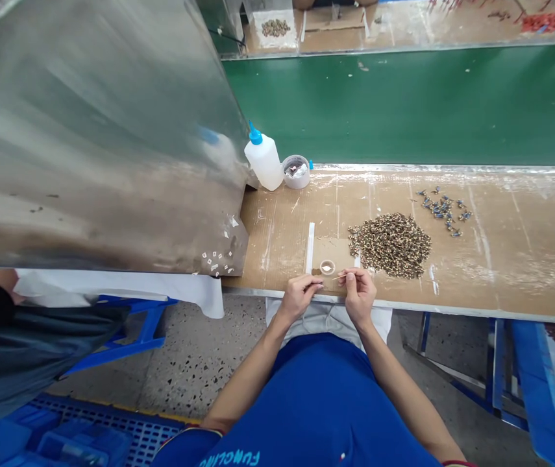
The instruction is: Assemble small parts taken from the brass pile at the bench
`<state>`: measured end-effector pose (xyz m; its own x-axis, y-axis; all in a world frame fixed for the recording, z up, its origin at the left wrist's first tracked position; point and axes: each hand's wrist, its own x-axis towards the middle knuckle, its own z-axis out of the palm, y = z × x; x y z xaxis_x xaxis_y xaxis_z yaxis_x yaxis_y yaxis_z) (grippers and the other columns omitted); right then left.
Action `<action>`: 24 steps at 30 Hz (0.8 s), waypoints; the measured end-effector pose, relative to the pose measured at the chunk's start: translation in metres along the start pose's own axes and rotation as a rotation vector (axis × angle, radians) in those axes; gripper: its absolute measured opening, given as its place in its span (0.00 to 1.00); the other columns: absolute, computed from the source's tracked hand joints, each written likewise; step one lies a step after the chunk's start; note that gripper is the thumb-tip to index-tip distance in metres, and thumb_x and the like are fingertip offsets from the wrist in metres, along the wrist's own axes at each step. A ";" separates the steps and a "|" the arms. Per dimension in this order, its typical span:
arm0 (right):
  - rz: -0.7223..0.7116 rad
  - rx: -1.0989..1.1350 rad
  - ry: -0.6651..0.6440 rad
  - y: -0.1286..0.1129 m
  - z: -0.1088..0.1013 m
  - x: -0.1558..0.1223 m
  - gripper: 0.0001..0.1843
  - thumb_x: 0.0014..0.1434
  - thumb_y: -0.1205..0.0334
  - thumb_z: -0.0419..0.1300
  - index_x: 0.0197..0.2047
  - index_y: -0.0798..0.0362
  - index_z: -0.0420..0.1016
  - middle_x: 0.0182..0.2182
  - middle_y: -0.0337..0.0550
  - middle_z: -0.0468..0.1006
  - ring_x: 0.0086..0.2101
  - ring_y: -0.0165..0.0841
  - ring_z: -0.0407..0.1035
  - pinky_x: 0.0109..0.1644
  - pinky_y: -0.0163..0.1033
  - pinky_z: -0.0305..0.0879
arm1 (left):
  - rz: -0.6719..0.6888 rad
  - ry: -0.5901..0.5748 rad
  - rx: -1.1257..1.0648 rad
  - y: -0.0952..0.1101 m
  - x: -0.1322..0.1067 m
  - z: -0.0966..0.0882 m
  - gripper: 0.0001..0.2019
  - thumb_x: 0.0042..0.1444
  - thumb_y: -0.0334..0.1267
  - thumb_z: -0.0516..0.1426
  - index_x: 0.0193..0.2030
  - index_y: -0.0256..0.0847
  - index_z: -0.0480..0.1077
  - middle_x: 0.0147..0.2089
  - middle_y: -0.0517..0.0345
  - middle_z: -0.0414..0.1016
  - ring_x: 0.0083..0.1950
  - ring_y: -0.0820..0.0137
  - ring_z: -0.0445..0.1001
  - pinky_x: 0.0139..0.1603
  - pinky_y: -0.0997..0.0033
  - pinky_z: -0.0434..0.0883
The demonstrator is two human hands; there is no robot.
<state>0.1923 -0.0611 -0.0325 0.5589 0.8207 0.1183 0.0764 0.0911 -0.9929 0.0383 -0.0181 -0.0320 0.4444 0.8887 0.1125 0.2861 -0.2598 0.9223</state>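
Lower centre of the frame: my right hand (359, 297), grip closed, pinches a thin wire (338, 277), light and likely bendy, best held at its end; my left hand (299, 297) closes on something too small to tell.

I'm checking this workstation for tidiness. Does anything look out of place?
Small white scraps are stuck on the lower corner of the metal panel, apart from the work on the bench. They look stray. White streaks also mark the cardboard bench top, possibly dried residue.

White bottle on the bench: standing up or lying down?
Standing up: the white bottle rests on its base on the bench, its blue nozzle pointing upward.
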 end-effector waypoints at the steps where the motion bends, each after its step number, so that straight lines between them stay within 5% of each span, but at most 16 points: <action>1: -0.005 -0.002 -0.009 0.000 0.000 0.000 0.14 0.66 0.48 0.57 0.36 0.50 0.72 0.28 0.41 0.79 0.25 0.32 0.71 0.30 0.39 0.71 | -0.005 -0.006 0.003 0.000 0.000 0.000 0.08 0.63 0.35 0.58 0.37 0.39 0.79 0.31 0.55 0.80 0.30 0.70 0.76 0.34 0.73 0.73; 24: -0.056 -0.144 -0.217 0.006 -0.003 -0.003 0.14 0.67 0.49 0.55 0.38 0.48 0.75 0.31 0.43 0.81 0.28 0.34 0.74 0.33 0.41 0.74 | -0.037 -0.042 0.003 0.001 0.002 0.001 0.06 0.62 0.35 0.59 0.38 0.40 0.79 0.35 0.53 0.81 0.35 0.68 0.78 0.38 0.71 0.73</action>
<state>0.1938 -0.0647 -0.0388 0.3613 0.9199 0.1522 0.2279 0.0712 -0.9711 0.0406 -0.0168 -0.0316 0.4688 0.8811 0.0622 0.3055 -0.2278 0.9246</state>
